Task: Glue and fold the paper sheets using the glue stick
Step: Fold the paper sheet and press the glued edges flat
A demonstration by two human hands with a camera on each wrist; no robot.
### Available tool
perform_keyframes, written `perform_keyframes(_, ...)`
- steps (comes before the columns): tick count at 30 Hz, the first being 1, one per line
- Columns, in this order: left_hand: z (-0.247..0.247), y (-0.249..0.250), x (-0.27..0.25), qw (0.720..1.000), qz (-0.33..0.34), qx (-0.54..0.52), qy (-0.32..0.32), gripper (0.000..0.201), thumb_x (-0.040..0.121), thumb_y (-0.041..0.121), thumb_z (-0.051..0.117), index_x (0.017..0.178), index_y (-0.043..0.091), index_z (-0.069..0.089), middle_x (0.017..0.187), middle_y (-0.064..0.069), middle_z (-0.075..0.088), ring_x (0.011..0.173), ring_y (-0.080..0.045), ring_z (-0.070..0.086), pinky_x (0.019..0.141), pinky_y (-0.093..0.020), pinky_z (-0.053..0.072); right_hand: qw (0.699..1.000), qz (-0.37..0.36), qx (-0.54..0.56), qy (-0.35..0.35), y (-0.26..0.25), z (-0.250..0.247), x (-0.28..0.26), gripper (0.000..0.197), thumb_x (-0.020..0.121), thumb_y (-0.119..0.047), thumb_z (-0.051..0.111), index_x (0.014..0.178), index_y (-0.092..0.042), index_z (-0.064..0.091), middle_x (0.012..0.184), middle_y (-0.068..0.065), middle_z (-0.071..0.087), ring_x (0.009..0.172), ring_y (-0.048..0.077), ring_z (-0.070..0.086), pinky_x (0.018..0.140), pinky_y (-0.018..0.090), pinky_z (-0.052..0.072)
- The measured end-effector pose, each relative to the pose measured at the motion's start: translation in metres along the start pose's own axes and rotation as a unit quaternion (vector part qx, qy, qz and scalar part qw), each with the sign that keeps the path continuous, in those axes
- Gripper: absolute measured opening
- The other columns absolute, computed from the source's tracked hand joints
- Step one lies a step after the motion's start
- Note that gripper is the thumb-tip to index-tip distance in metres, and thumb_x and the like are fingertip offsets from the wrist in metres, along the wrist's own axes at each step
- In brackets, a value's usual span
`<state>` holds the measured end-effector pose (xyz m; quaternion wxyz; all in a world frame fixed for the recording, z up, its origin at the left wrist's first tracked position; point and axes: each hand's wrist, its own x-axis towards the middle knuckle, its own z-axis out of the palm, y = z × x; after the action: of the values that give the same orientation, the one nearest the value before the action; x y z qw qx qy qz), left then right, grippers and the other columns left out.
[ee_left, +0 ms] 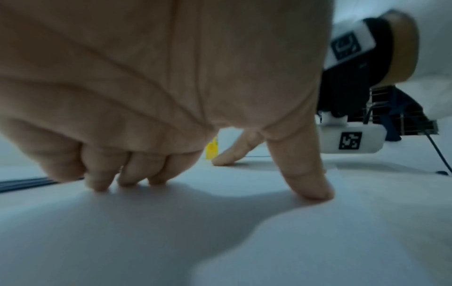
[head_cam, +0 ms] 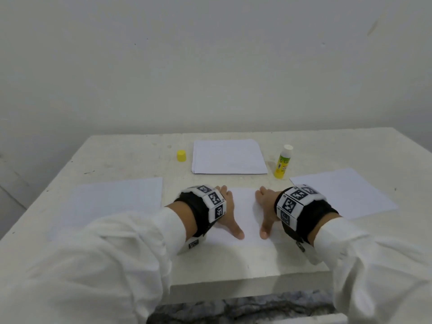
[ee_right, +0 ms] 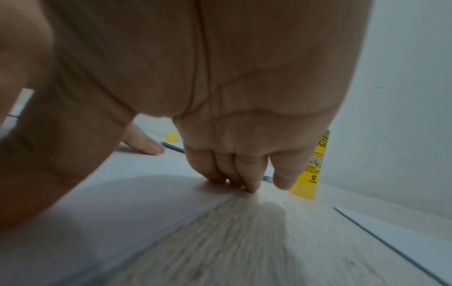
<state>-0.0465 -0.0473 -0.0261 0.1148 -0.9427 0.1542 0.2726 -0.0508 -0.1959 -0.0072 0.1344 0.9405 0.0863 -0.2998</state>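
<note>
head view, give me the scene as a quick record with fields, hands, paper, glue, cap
left hand: left hand pressed on the centre sheet, thumb spread
right hand: right hand pressed on the same sheet, fingertips at its far right edge
glue stick: glue stick upright, uncapped, right of the paper stack
cap: yellow cap standing left of the stack
other sheets: left sheet and right sheet flat on the table
grip: neither hand holds anything
</note>
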Motion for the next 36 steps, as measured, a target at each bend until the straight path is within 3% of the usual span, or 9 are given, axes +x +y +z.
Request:
perform_keyframes(3, -0.007, 0.023, 0.009, 0.999, 0.044, -0.001, 0.016, 0.131, 0.061, 0.083, 0.060, 0.152, 0.020, -0.011, 0.160, -0.004, -0.014, 0.147, -0.030, -0.004, 0.117, -0.053, 0.011, 1.000, 0.012, -0.005, 0.007, 0.002, 0.007, 0.010, 0.136, 0.061, -0.058, 0.079, 0.150, -0.012, -0.011, 0.159, 0.008, -0.009, 0.147, 0.025, 0.005, 0.118, 0.044, 0.016)
perform_keyframes(6, -0.006, 0.015, 0.006, 0.999, 0.031, 0.002, -0.010, 0.133, 0.059, 0.082, 0.062, 0.149, 0.026, -0.019, 0.158, -0.001, -0.022, 0.147, -0.032, -0.008, 0.117, -0.056, 0.009, 1.000, 0.006, 0.010, -0.002, 0.003, 0.005, 0.007, 0.133, 0.064, -0.054, 0.080, 0.150, -0.010, -0.012, 0.159, 0.009, -0.010, 0.147, 0.027, 0.004, 0.118, 0.044, 0.016)
perform_keyframes(12, 0.015, -0.061, -0.013, 0.999, -0.012, -0.012, -0.040, 0.139, 0.062, 0.072, 0.071, 0.149, 0.014, -0.020, 0.158, -0.006, -0.022, 0.147, -0.032, -0.009, 0.119, -0.050, 0.007, 1.000, -0.019, 0.016, 0.015, 0.003, 0.000, -0.004, 0.117, 0.069, -0.048, 0.079, 0.149, -0.005, 0.005, 0.155, 0.012, 0.013, 0.142, 0.030, 0.021, 0.113, 0.045, 0.027)
perform_keyframes(16, 0.028, -0.091, -0.023, 0.999, -0.006, -0.004, -0.034, 0.139, 0.061, 0.071, 0.073, 0.150, 0.014, -0.017, 0.159, -0.002, -0.018, 0.147, -0.033, -0.005, 0.118, -0.050, 0.010, 0.998, -0.033, 0.043, -0.017, 0.004, -0.005, -0.010, 0.130, 0.067, -0.040, 0.083, 0.149, -0.029, -0.018, 0.158, 0.009, 0.004, 0.145, 0.031, 0.015, 0.112, 0.051, 0.026)
perform_keyframes(19, 0.031, -0.097, -0.023, 1.000, 0.000, 0.000, -0.028, 0.139, 0.059, 0.073, 0.072, 0.151, 0.016, -0.016, 0.159, 0.000, -0.016, 0.147, -0.033, -0.007, 0.118, -0.053, 0.009, 0.997, -0.060, -0.009, -0.046, -0.012, -0.016, -0.018, 0.119, 0.072, -0.032, 0.081, 0.149, -0.040, -0.008, 0.155, 0.009, 0.009, 0.143, 0.034, 0.017, 0.108, 0.049, 0.029)
perform_keyframes(22, 0.033, -0.097, -0.024, 1.000, 0.004, 0.027, -0.005, 0.138, 0.056, 0.078, 0.069, 0.152, 0.017, -0.009, 0.160, -0.005, -0.006, 0.146, -0.032, -0.002, 0.117, -0.053, 0.012, 0.989, -0.130, -0.035, -0.062, -0.053, -0.022, -0.028, 0.101, 0.080, -0.036, 0.073, 0.149, -0.044, -0.001, 0.159, 0.007, -0.007, 0.146, 0.030, 0.003, 0.114, 0.047, 0.018)
perform_keyframes(25, 0.036, -0.098, -0.024, 0.999, 0.008, 0.039, 0.022, 0.138, 0.049, 0.081, 0.069, 0.152, 0.019, 0.002, 0.157, -0.008, 0.006, 0.143, -0.031, 0.007, 0.115, -0.052, 0.019, 0.983, -0.176, -0.038, -0.025, -0.104, -0.021, -0.032, 0.085, 0.088, -0.055, 0.055, 0.149, -0.042, -0.002, 0.159, 0.007, -0.014, 0.147, 0.028, -0.001, 0.116, 0.050, 0.010)
perform_keyframes(28, 0.038, -0.099, -0.022, 0.998, 0.011, 0.041, 0.035, 0.138, 0.047, 0.082, 0.069, 0.152, 0.021, 0.003, 0.157, -0.007, 0.008, 0.144, -0.030, 0.006, 0.114, -0.054, 0.020, 0.985, -0.168, -0.034, 0.007, -0.122, -0.024, -0.023, 0.095, 0.084, -0.060, 0.057, 0.151, -0.035, -0.006, 0.159, 0.007, -0.011, 0.147, 0.028, 0.000, 0.114, 0.054, 0.012)
perform_keyframes(36, 0.037, -0.100, -0.024, 0.999, 0.012, 0.032, 0.024, 0.141, 0.049, 0.083, 0.067, 0.152, 0.019, -0.005, 0.159, -0.005, 0.000, 0.146, -0.028, 0.003, 0.117, -0.051, 0.014, 0.997, -0.069, 0.031, -0.034, -0.029, -0.013, -0.020, 0.126, 0.070, -0.048, 0.078, 0.150, -0.021, -0.016, 0.157, 0.003, -0.021, 0.147, 0.021, -0.011, 0.119, 0.046, 0.005)
